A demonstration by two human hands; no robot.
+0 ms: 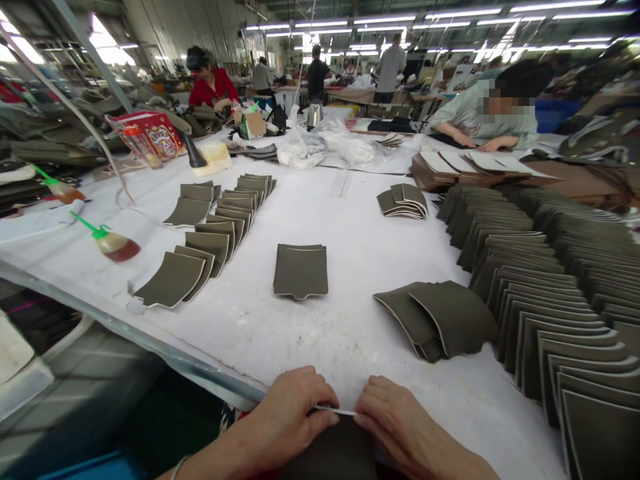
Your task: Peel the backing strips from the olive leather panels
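Observation:
Close to my body at the table's front edge, I hold a dark olive panel [340, 447] with a thin white edge. My left hand [295, 417] pinches that edge between thumb and fingers. On the same edge, a little to the right, the fingers of my right hand [395, 420] are closed too. A small stack of similar panels [301, 272] lies flat ahead of my hands. To the right, a few loose curved panels [440, 317] overlap each other. The lower part of the held panel runs out of the picture.
Long rows of panels [545, 300] fill the right side. Another fanned row [220, 227] is at left, near a green-tipped squeeze bottle [117, 245]. A smaller pile [403, 201] lies further back. Across the table a co-worker [490, 113] leans over; clear plastic bags [325, 143] lie at the back.

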